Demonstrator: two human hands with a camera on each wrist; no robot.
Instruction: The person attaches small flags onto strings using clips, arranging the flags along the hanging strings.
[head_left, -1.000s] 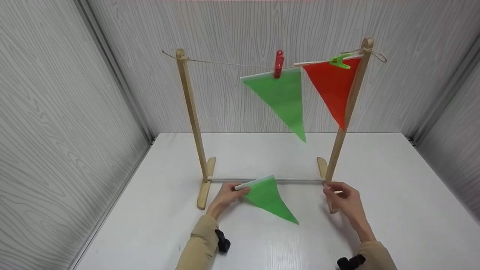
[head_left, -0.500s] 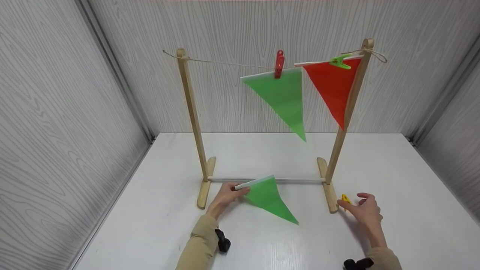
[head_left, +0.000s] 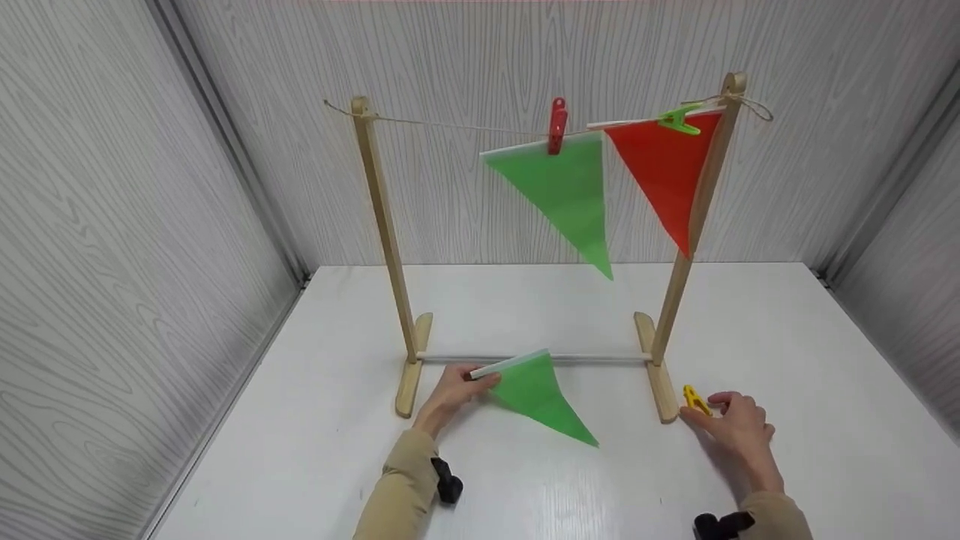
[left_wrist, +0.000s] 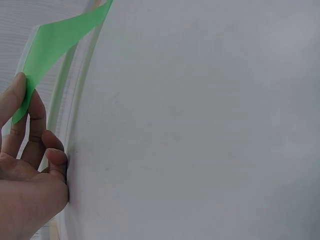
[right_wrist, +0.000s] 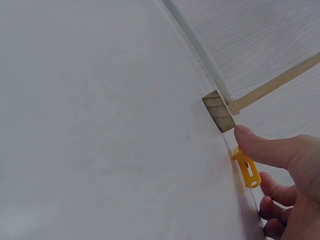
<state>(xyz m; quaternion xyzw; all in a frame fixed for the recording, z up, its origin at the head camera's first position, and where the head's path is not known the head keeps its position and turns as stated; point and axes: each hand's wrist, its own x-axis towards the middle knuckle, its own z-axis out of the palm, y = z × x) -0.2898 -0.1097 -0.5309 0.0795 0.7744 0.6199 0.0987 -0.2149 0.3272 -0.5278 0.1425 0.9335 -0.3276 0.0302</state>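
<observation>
In the head view, my left hand (head_left: 454, 390) pinches the white-edged top of a green triangular pennant (head_left: 529, 390) between thumb and fingers, low in front of the stand. The left wrist view shows the thumb pressed on that pennant (left_wrist: 47, 45). A yellow clothespin (head_left: 696, 400) lies on the table beside the stand's right foot. My right hand (head_left: 739, 431) is around it, thumb on one side and fingers on the other. In the right wrist view, gaps show between the thumb, the clothespin (right_wrist: 247, 167) and the fingers, which are spread.
A wooden stand with two posts (head_left: 386, 225) carries a string (head_left: 457, 127). From the string hang a green pennant (head_left: 574, 187) under a red clothespin (head_left: 557, 127) and a red pennant (head_left: 667, 161) under a light-green clip (head_left: 679, 120). A white rod (head_left: 600, 362) joins the feet.
My right hand has moved right and nearer me, away from the stand's right foot, and the yellow clothespin has come into sight. The left hand and its green pennant stay put.
</observation>
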